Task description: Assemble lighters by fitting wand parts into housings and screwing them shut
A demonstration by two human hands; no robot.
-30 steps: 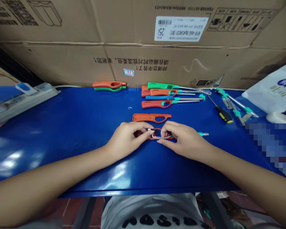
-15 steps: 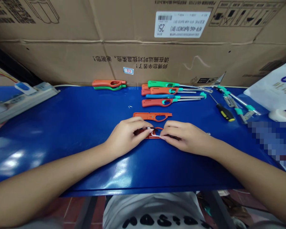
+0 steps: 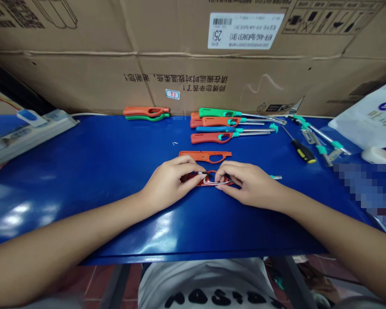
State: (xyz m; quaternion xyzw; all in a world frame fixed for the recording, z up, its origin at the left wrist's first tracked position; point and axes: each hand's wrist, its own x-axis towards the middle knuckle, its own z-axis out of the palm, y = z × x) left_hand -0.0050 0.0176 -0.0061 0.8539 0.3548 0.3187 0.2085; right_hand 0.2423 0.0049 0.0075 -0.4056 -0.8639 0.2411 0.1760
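A person's left hand (image 3: 172, 182) rests on a glossy blue worktable (image 3: 99, 163), its thumb and forefinger closed on the white-tipped end of a thin clear tube (image 3: 214, 183). The right hand (image 3: 249, 184) faces it from just beside, fingertips drawn together on the other side of the tube's loop. The loop lies over an open orange-red plastic lighter shell (image 3: 202, 183), which sits flat on the table between the two hands. Both wrists are lowered to the surface, apparently to steady the fingers over such small parts. A slim metal nozzle with a teal collar (image 3: 275, 177) pokes out past the right hand. A matching empty orange-red shell half (image 3: 205, 156) lies just beyond the fingers, close enough to pick up. Farther back is a neat row of long-nosed utility lighters in green, orange, blue and red (image 3: 225, 127). A stacked orange and green pair of shells (image 3: 146, 112) lies to their left. On the right lie a black-and-yellow screwdriver (image 3: 301, 151) and loose metal nozzles with teal collars (image 3: 320, 143), near a white plastic bag (image 3: 369, 118). A white power strip (image 3: 32, 131) sits at the far left, and brown cardboard cartons (image 3: 83, 81) wall off the back edge.
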